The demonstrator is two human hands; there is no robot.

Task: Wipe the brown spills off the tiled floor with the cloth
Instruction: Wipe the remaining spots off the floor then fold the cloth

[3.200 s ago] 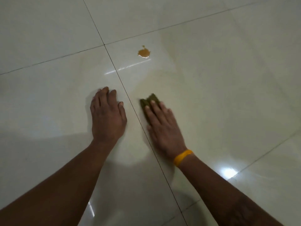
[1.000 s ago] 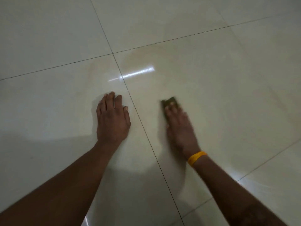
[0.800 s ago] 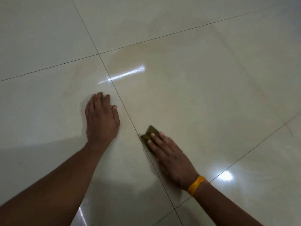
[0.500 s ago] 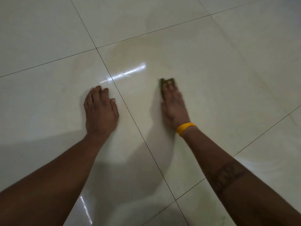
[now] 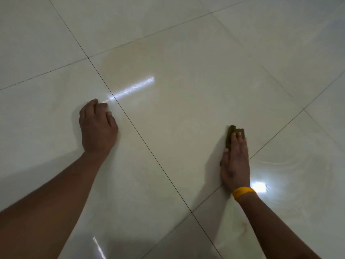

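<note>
A glossy, pale tiled floor [image 5: 186, 101] is shown from above, divided by thin dark grout lines. The right hand [image 5: 235, 161] is laid flat, palm down, on the large central tile near its right-hand edge, with the fingers held straight and close together. A small, dark olive-brown cloth [image 5: 233, 132] is pressed against the floor beneath the fingertips [image 5: 233, 135] — only its far end and left edge are seen beyond them. The cloth is not gripped between fingers and thumb; it is pinned flat under the extended fingers. A yellow wristband [image 5: 242, 192] is worn at the right wrist, beside a bright spot of reflected light on the neighbouring tile.

The left hand [image 5: 97, 126] is rested on the adjoining tile to the left, just beside the diagonal grout line, well apart from the right hand. Its fingers are curled loosely and nothing is held in it. A streak of reflected light [image 5: 132, 88] is seen beyond its fingertips. Faint curved wipe marks [image 5: 291, 161] — dull against the gloss — are visible on the tile at the right.
</note>
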